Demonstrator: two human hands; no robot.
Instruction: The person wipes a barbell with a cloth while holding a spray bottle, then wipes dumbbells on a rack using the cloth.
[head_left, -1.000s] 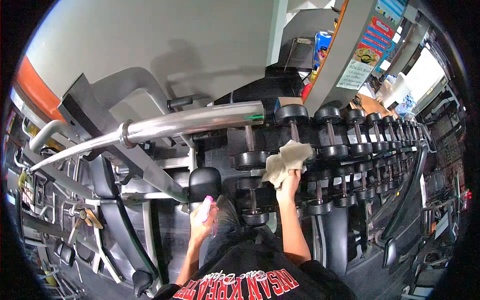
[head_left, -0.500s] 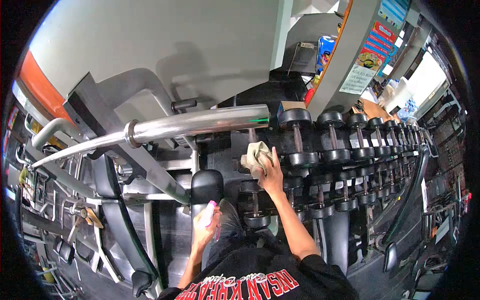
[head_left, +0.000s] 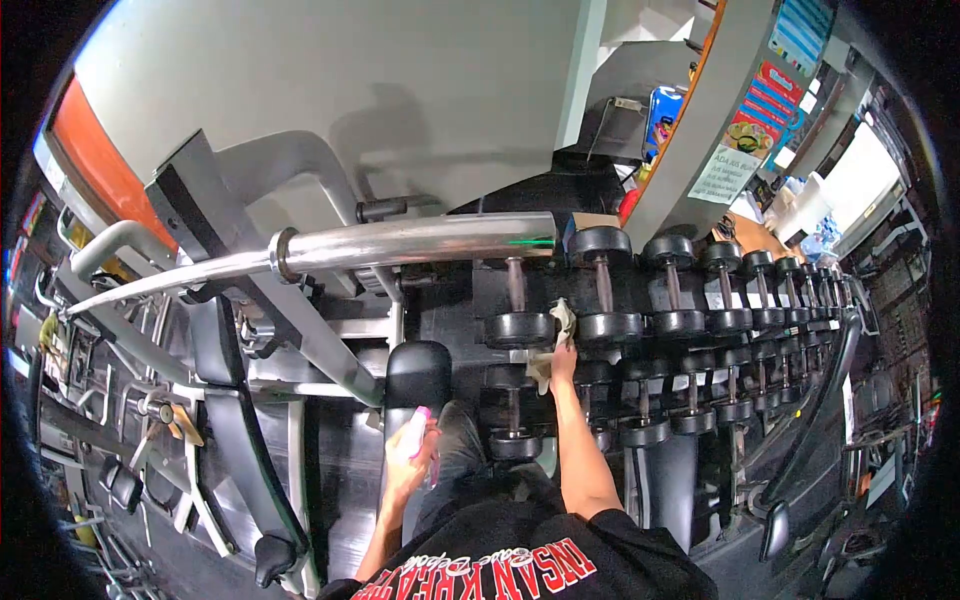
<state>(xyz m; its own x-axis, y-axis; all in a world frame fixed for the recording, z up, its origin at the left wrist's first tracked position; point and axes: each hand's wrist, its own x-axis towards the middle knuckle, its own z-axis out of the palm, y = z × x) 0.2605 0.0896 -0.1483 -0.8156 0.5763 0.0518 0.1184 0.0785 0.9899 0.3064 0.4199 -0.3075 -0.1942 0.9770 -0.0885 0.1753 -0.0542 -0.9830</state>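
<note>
My left hand point(head_left: 408, 462) is closed around a pink-and-white spray bottle point(head_left: 415, 432), held low by my left leg. Farther forward, my right hand point(head_left: 564, 366) grips a crumpled beige cloth point(head_left: 540, 368). Part of the cloth reaches up between the near heads of two black dumbbells, the leftmost upper-row dumbbell point(head_left: 518, 328) and its right neighbour point(head_left: 606, 326). Whether the cloth presses on either head I cannot tell. Most of my right fingers are hidden by the cloth and the angle.
A thick metal barbell point(head_left: 420, 243) crosses in front, over the rack's left end. Two rows of dumbbells run off right, with a lower-row dumbbell point(head_left: 514, 440) near my body. A black padded bench point(head_left: 420, 375) stands left; a grey pillar point(head_left: 690, 170) rises beyond.
My right hand with the cloth has moved right and nearer to me, off the leftmost upper dumbbell, whose near head now shows. My left hand keeps the spray bottle in about the same place.
</note>
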